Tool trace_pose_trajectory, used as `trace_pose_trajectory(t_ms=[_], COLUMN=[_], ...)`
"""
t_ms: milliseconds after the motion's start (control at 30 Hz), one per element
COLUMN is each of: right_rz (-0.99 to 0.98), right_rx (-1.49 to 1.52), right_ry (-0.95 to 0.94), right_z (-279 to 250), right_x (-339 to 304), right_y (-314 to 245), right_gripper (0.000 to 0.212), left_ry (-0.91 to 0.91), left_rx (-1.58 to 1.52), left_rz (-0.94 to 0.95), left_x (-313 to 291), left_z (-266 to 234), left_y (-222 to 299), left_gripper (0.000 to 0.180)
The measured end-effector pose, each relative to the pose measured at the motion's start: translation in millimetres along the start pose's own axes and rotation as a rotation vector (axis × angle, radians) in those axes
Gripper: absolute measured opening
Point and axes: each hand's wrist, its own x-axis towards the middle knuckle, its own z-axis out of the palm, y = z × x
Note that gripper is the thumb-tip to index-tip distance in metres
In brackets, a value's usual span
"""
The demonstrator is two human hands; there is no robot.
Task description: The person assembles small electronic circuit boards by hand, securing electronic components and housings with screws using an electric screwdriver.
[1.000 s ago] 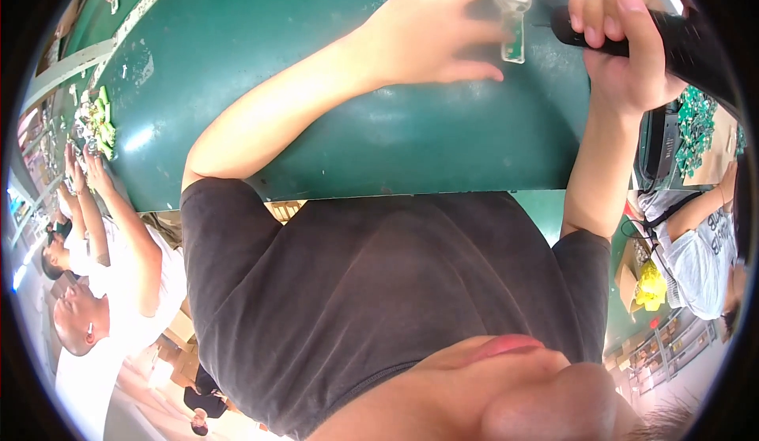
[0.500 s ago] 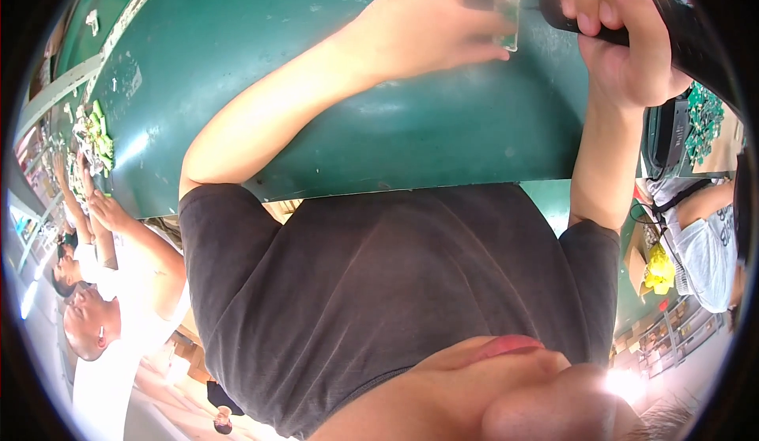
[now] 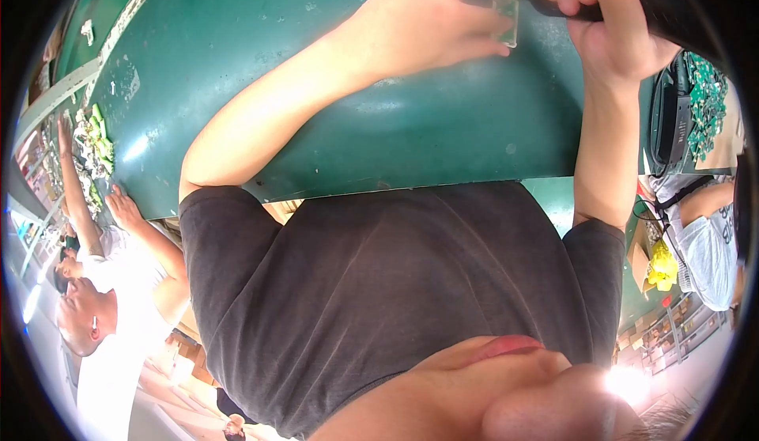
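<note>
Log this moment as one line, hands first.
left hand: fingers at small clear-and-green part | right hand: gripping black tool | surface: green table

Right hand (image 3: pixel 615 41) shifted left, black tool (image 3: pixel 668 6) nearer clear piece (image 3: pixel 507 6)

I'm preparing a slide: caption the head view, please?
Left hand at a small clear piece, right hand gripping a black tool, green tabletop below.

Head-worn fisheye, close above table (image 3: pixel 356 140), facing down.
</note>
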Motion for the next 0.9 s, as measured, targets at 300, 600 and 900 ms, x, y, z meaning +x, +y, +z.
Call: trace_pose_trajectory(t_ms=[300, 600, 900], right_rz=[-0.037, -0.355, -0.243], right_rx=[0.123, 0.126, 0.466], right_ry=[-0.018, -0.304, -0.077], right_z=[9.1, -7.9, -5.2], right_x=[0.2, 4.5, 11.0], right_y=[11.6, 37.9, 26.2], right_gripper=[0.038, 0.046, 0.042], left_ry=[0.054, 0.149, 0.184], left_rx=[-0.021, -0.129, 0.246], left_rz=[-0.01, -0.058, -0.281], left_x=[-3.5, -8.7, -0.7], left_z=[1.4, 13.2, -32.9], left_y=[-0.7, -2.6, -27.0], left_gripper=[0.024, 0.024, 0.024])
